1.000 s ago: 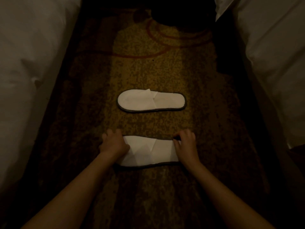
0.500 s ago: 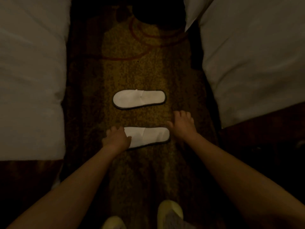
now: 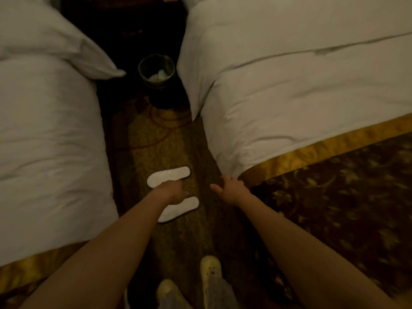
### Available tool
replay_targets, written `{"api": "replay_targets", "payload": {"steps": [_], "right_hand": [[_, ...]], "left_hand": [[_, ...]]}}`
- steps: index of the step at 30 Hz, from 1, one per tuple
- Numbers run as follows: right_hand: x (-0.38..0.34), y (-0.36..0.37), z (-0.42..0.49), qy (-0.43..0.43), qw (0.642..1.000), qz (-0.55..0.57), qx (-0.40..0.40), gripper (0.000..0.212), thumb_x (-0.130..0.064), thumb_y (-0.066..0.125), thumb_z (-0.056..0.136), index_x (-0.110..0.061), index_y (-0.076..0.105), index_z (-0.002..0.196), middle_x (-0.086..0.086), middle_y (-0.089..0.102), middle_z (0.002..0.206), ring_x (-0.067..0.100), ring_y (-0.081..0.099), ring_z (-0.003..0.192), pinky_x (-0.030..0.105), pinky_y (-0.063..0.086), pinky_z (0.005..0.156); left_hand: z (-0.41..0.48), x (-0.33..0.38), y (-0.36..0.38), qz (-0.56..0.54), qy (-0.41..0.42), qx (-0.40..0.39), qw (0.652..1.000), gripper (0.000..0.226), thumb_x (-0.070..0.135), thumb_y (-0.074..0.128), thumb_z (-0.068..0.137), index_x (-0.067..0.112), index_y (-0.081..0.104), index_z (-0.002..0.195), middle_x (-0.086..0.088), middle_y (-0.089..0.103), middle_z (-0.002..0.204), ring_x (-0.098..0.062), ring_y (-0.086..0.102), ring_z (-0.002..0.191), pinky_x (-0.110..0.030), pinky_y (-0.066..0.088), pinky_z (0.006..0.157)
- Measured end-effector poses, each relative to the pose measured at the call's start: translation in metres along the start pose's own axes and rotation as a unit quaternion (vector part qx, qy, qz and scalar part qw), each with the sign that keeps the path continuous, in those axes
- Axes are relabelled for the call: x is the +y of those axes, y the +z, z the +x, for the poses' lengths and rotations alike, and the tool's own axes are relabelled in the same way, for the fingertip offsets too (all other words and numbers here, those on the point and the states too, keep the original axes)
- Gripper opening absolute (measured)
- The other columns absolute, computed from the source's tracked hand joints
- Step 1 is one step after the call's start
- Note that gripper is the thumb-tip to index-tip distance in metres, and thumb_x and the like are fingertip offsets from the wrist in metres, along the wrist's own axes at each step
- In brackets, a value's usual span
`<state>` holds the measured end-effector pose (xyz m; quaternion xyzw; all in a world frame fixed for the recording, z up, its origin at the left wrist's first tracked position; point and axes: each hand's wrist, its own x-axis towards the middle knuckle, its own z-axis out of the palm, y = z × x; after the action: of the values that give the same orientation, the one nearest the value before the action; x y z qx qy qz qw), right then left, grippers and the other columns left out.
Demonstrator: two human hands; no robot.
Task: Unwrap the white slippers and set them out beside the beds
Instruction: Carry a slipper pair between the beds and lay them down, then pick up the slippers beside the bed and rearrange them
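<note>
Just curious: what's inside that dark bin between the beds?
The bin holds something pale and crumpled at the bottom, perhaps wrapping. Its dark walls hide anything else inside.

Dim light. Patterned carpet (image 3: 169,150) runs up the aisle, gold-brown with red curved lines. Round dark bin (image 3: 156,71) stands at the far end of the aisle, pale crumpled scraps inside (contents unclear). Two yellow shoes (image 3: 210,269) at bottom edge, grey trouser hems over them.
</note>
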<state>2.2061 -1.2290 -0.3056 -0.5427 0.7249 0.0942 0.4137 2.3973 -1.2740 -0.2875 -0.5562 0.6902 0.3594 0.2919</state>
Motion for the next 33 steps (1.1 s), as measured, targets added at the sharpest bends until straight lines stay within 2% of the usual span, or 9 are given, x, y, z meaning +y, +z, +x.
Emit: {"api": "replay_targets", "payload": {"steps": [7,14,17,21,26,31,33], "right_hand": [[0.035,-0.062,-0.123,0.077,0.990,0.082,0.080,0.068,-0.058,0.036,0.090,-0.015,0.026,0.141,0.018,0.036,0.143,0.038,0.038,0.128,0.048,0.038,0.103],[0.089,-0.047,-0.246,0.150,0.957,0.208,0.136,0.073,-0.061,0.034,0.089,-0.017,0.020,0.145,0.015,0.031,0.148,0.036,0.035,0.132,0.046,0.036,0.107],[0.116,-0.025,-0.303,0.192,0.939,0.237,0.156,0.075,-0.062,0.035,0.088,-0.017,0.017,0.146,0.014,0.028,0.151,0.035,0.031,0.135,0.045,0.034,0.109],[0.158,0.006,-0.384,0.241,0.912,0.263,0.204,0.074,-0.061,0.038,0.088,-0.014,0.023,0.144,0.016,0.037,0.145,0.035,0.041,0.128,0.045,0.039,0.104],[0.219,0.062,-0.474,0.320,0.868,0.289,0.248,0.074,-0.061,0.037,0.089,-0.012,0.024,0.143,0.019,0.039,0.144,0.039,0.042,0.127,0.047,0.038,0.104],[0.287,0.121,-0.546,0.379,0.811,0.362,0.260,0.078,-0.066,0.034,0.086,-0.017,0.023,0.145,0.013,0.031,0.151,0.036,0.032,0.135,0.049,0.031,0.110],[0.317,0.144,-0.571,0.389,0.810,0.361,0.250,0.077,-0.068,0.033,0.085,-0.020,0.023,0.145,0.012,0.031,0.151,0.035,0.029,0.137,0.050,0.026,0.112]], "left_hand": [[-0.093,0.096,-0.044,0.070,0.097,0.060,0.991,0.048,0.038,0.041,0.095,0.008,0.045,0.132,-0.016,0.050,0.137,-0.030,0.050,0.122,-0.035,0.042,0.097],[-0.168,0.178,-0.021,0.112,0.222,0.025,0.968,0.039,0.036,0.044,0.094,0.013,0.052,0.124,-0.011,0.056,0.128,-0.027,0.055,0.112,-0.036,0.045,0.093],[-0.203,0.209,0.005,0.160,0.249,0.007,0.955,0.042,0.037,0.043,0.094,0.014,0.048,0.128,-0.011,0.052,0.132,-0.027,0.051,0.117,-0.035,0.042,0.095],[-0.250,0.254,0.053,0.245,0.297,-0.025,0.923,0.048,0.038,0.042,0.094,0.012,0.043,0.134,-0.012,0.044,0.141,-0.028,0.044,0.127,-0.036,0.038,0.102],[-0.296,0.314,0.122,0.314,0.346,-0.056,0.882,0.055,0.039,0.042,0.094,0.013,0.031,0.141,-0.013,0.037,0.147,-0.030,0.039,0.132,-0.036,0.036,0.104],[-0.329,0.374,0.202,0.377,0.407,-0.047,0.830,0.061,0.041,0.044,0.094,0.013,0.025,0.145,-0.013,0.032,0.151,-0.030,0.034,0.137,-0.036,0.031,0.111],[-0.340,0.398,0.233,0.389,0.429,-0.044,0.814,0.063,0.043,0.045,0.093,0.015,0.024,0.145,-0.012,0.033,0.151,-0.030,0.035,0.136,-0.037,0.032,0.111]]}}
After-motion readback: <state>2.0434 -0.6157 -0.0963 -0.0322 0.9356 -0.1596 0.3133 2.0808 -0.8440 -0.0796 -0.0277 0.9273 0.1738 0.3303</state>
